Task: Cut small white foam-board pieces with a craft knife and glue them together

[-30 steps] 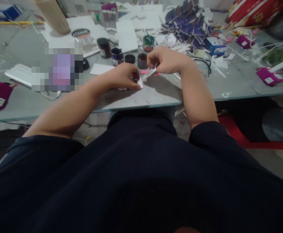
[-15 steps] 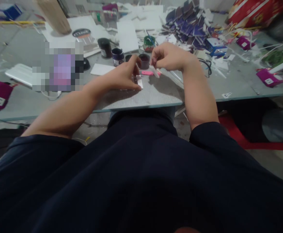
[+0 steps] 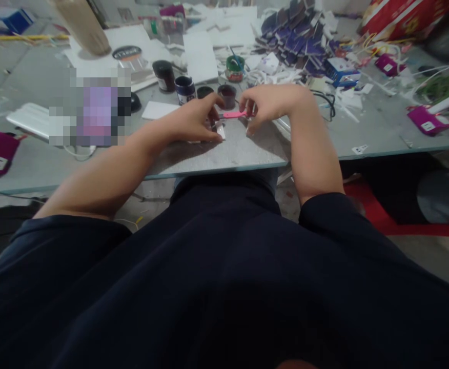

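Note:
My left hand [image 3: 199,119] rests low over the table with thumb and fingers curved apart around a small white piece [image 3: 220,130]. The thumb is at its near edge, and dark parts show under the fingers. Close by on the right, my right hand [image 3: 265,108] curls down with its thumb lowered; a sliver of white shows at the thumb tip, the rest being hidden by the fingers. Between both hands lies a pink-handled tool [image 3: 234,115], its right end partly behind my right fingers. Just beyond are a dark open jar [image 3: 227,96] and a second dark jar [image 3: 205,92].
Farther back stand a dark blue jar [image 3: 185,91], a black jar [image 3: 163,76] and a green jar [image 3: 235,68] with a brush. A heap of purple-and-white pieces [image 3: 296,38] rises at the back right. A flat white board [image 3: 159,110] lies left; the table's front edge [image 3: 224,172] runs near my body.
My right hand has lowered and its thumb has turned down toward the table. The white piece that stuck out of its fingers is now mostly out of sight. My left hand has barely moved.

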The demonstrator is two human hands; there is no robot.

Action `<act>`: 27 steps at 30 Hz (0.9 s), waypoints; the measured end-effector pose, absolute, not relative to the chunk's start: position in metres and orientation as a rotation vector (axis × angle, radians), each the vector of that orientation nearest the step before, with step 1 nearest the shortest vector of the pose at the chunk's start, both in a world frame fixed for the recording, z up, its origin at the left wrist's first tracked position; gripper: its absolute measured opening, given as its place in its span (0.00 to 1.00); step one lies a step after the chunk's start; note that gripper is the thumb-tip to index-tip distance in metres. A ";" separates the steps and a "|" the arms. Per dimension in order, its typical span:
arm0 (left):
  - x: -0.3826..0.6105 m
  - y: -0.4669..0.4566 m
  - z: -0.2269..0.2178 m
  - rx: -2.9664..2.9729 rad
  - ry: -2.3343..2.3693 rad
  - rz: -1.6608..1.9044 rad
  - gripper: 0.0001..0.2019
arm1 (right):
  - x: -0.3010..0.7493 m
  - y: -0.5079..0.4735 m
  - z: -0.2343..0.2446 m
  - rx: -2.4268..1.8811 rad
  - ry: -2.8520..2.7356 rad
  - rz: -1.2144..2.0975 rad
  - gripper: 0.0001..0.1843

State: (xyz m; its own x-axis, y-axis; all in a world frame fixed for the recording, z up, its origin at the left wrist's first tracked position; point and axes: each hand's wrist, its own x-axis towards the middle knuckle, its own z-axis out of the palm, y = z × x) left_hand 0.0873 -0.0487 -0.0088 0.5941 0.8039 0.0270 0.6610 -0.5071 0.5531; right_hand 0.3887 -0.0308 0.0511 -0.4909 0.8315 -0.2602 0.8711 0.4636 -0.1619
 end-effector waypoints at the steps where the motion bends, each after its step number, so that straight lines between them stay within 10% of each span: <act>1: 0.087 -0.049 -0.007 2.337 1.167 0.376 0.52 | 0.389 -0.032 0.051 1.520 2.552 -0.409 0.43; 20: 0.095 -0.040 -0.011 2.596 1.201 0.233 0.34 | 0.389 -0.038 0.060 1.607 2.694 -0.585 0.18; 27: 0.094 -0.044 -0.008 2.509 1.242 0.268 0.42 | 0.392 -0.030 0.052 1.927 3.059 -0.639 0.09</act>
